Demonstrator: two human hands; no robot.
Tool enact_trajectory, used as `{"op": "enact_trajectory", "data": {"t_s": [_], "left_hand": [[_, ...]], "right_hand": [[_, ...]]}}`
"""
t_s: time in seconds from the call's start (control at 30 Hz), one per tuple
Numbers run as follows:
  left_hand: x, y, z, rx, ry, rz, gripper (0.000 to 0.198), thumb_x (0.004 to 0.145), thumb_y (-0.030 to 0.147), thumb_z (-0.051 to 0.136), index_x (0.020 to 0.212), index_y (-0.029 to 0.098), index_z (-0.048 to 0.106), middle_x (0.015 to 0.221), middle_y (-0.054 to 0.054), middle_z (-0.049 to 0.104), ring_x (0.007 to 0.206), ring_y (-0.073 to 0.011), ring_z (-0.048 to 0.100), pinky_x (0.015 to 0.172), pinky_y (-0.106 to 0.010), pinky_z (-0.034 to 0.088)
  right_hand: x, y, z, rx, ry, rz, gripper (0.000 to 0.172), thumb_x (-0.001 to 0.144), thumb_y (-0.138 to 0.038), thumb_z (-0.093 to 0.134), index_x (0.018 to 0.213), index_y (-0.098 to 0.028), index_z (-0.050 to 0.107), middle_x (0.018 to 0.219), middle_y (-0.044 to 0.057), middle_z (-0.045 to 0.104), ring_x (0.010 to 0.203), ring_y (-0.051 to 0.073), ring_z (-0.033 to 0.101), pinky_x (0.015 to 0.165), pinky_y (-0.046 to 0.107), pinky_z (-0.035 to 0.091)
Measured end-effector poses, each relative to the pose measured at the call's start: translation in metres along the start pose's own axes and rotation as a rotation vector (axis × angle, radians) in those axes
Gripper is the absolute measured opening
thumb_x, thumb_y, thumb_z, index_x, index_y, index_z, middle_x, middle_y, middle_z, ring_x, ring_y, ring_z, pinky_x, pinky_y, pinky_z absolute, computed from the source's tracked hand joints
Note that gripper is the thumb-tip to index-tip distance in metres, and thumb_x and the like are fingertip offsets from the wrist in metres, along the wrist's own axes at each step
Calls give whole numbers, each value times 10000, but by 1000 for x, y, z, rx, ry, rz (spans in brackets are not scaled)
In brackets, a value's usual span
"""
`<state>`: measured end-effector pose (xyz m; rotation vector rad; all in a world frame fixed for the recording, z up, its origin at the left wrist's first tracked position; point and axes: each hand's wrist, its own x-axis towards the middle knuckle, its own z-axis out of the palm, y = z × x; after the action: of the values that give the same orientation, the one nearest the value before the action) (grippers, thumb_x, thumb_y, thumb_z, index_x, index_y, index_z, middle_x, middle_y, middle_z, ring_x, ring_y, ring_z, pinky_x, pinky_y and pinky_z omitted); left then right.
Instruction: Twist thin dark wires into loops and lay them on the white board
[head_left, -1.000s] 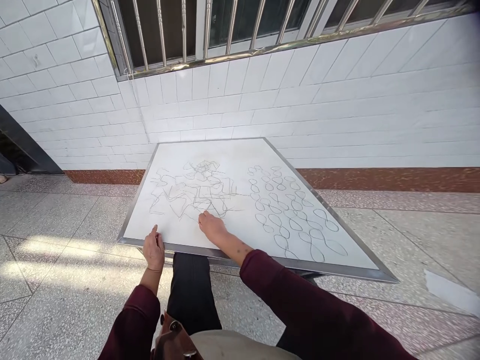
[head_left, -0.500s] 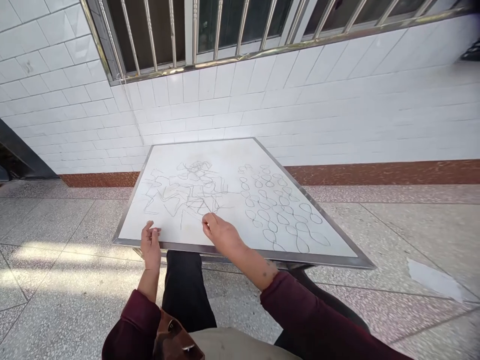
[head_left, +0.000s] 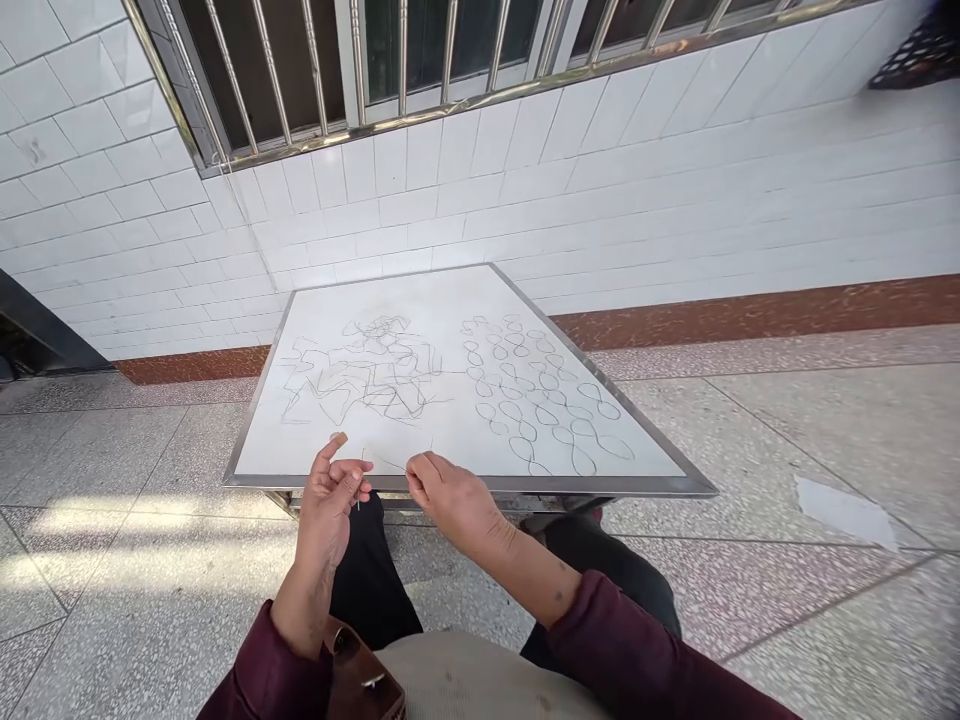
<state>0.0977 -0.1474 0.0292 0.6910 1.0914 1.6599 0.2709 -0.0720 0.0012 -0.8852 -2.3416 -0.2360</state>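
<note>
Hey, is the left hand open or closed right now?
Partly open: the left hand is turned palm up with its fingers loosely curled and the forefinger raised. A thin strand runs from near it to the right hand.

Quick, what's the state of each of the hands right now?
Left hand: partly open, fingers curled; can't tell if it grips the thin dark strand.
Right hand: closed in a pinch, apparently on that strand.

The left hand (head_left: 326,525) and right hand (head_left: 450,497) have lifted off the steel-framed white board (head_left: 442,300), the right now pinching a thin dark thread (head_left: 390,463); a black mesh object (head_left: 911,55) has appeared at upper right.
</note>
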Motion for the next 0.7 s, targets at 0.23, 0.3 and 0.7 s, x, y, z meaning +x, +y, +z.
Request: {"op": "enact_trajectory", "data": {"t_s": [0.23,0.3,0.7], "left_hand": [[-18,4,13,149,-25,-22,664,758,288,797,1341,176,500,800,-5,707,621,-100,584,611,-234,469],[-24,4,16,173,-66,-70,679,759,294,798,1352,175,491,811,-15,714,618,-103,593,594,-230,461],[-46,6,32,78,-244,-278,679,777,363,785,1367,171,509,720,3,669,537,-77,542,502,-197,372]], "right_hand": [[-9,-7,-45,108,2,-12,185,1007,-200,472,1130,-175,608,1048,87,696,781,166,658,612,262,481],[-7,-9,-56,201,31,-11,232,1006,-178,467,1199,-183,595,1117,99,693,880,190,660,712,291,520],[-18,-9,-66,1050,-294,346,156,979,-239,432,917,-220,575,740,-13,619,622,127,621,607,248,498]]}}
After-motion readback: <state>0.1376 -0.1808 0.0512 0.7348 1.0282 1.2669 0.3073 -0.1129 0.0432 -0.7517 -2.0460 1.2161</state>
